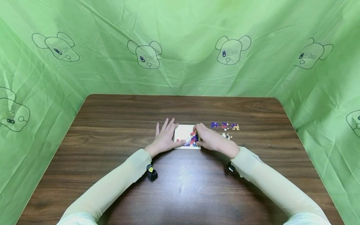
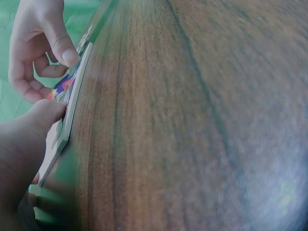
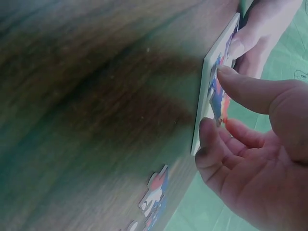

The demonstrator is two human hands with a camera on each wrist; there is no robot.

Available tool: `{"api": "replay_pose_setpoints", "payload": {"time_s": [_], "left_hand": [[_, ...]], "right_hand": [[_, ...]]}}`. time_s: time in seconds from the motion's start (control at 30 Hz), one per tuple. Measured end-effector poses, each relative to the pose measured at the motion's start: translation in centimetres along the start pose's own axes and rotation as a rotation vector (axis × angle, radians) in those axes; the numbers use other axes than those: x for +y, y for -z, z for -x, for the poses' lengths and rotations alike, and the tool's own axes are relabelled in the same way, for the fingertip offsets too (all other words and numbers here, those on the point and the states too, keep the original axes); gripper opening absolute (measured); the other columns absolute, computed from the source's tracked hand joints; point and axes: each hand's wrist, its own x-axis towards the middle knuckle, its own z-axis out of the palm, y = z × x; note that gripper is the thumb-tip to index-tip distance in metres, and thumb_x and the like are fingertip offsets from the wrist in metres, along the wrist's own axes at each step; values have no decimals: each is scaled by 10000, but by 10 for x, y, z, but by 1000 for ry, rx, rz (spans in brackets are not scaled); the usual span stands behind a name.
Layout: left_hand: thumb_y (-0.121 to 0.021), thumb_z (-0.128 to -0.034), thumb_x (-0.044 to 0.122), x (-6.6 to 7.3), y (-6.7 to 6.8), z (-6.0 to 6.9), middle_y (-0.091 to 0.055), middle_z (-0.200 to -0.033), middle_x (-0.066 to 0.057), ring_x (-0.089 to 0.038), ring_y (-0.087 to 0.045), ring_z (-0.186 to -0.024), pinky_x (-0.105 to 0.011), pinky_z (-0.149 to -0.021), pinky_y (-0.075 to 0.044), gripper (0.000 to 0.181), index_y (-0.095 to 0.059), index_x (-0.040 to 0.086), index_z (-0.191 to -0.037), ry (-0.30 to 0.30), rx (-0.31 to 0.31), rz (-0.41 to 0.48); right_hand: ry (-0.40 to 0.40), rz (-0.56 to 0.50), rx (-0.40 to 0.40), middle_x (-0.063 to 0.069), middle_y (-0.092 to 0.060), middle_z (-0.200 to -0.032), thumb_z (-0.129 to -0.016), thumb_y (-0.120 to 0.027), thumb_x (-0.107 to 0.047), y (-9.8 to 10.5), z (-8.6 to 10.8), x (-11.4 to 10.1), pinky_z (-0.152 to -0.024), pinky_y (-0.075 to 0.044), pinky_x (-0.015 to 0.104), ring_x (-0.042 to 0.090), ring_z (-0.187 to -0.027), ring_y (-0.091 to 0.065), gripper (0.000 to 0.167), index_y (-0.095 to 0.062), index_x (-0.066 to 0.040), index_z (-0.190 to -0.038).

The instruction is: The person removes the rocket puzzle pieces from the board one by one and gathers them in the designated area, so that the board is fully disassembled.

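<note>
A white puzzle tray lies on the table, with colourful joined pieces in its lower and right parts. My left hand is spread at the tray's left side, its thumb pressing near the pieces at the lower edge. At the right side, my right hand has its thumb and fingers bent around a puzzle piece, which looks tilted against the tray in the right wrist view. The fingers partly hide this piece, so whether it sits fully flat cannot be told.
Three loose purple pieces lie in a row right of the tray. A whitish piece lies below them, close to my right wrist. Green cloth with bear-head drawings stands around the brown wooden table.
</note>
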Motion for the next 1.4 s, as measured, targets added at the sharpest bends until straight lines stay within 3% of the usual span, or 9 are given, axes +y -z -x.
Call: {"api": "replay_pose_setpoints", "payload": {"time_s": [0.13, 0.5, 0.9, 1.13, 1.4], "left_hand": [[-671, -883, 694, -1, -1, 0, -130, -1748, -100, -306, 11, -1616, -655, -1220, 118, 977, -360, 128, -1615, -1, 1, -3], [-678, -885, 680, 2, -1, -1, -139, -1747, -99, -309, 0, -1616, -667, -1220, 98, 963, -365, 130, -1610, -4, 2, -14], [-670, -882, 695, 0, -1, -3, -136, -1748, -93, -298, 13, -1617, -658, -1221, 110, 969, -369, 133, -1611, -5, 11, -6], [-666, -884, 699, 0, -1, -2, -120, -1750, -96, -293, 25, -1617, -651, -1220, 123, 982, -357, 126, -1619, -6, 3, 1], [-673, -889, 684, 0, 0, 1, -124, -1749, -102, -300, 21, -1616, -660, -1216, 123, 971, -358, 125, -1618, -3, 2, 9]], "right_hand": [[9, 8, 13, 179, -577, -1207, -928, -789, -103, -2, 1, 1, -831, -578, 383, 228, -916, -607, 500, -513, 31, -1322], [79, 29, 47, 157, -637, -1115, -893, -834, -167, -1, 0, 7, -861, -576, 401, 220, -900, -634, 436, -638, 39, -1223], [57, 15, 17, 180, -663, -1192, -911, -816, -222, 0, -3, 14, -970, -557, 444, 267, -1039, -647, 485, -660, 47, -1283], [53, 9, 38, 171, -657, -1198, -923, -807, -273, 3, 3, 19, -868, -571, 400, 192, -902, -608, 510, -657, 31, -1303], [57, -77, 92, 112, -638, -1133, -917, -819, -243, 13, 23, 29, -731, -516, 322, 154, -824, -561, 510, -651, 20, -1319]]}}
